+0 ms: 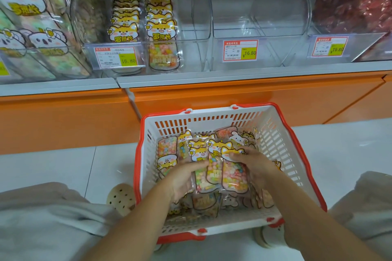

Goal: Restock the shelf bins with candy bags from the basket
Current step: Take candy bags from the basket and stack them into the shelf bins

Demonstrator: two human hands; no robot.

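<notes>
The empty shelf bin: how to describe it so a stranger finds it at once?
Find the orange shelf front behind the white basket. Just above stands a clear bin. The left neighbour holds yellow cat bags, the right one red sweets; this bin holds nothing.

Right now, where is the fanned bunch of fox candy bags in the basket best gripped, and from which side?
Grip the fox candy bags by their candy-filled lower halves, from above at the two long edges, where the left hand and right hand hold them. They lie flat and overlapped, fox heads toward the shelf, so squeezing sideways likely keeps them together.
</notes>
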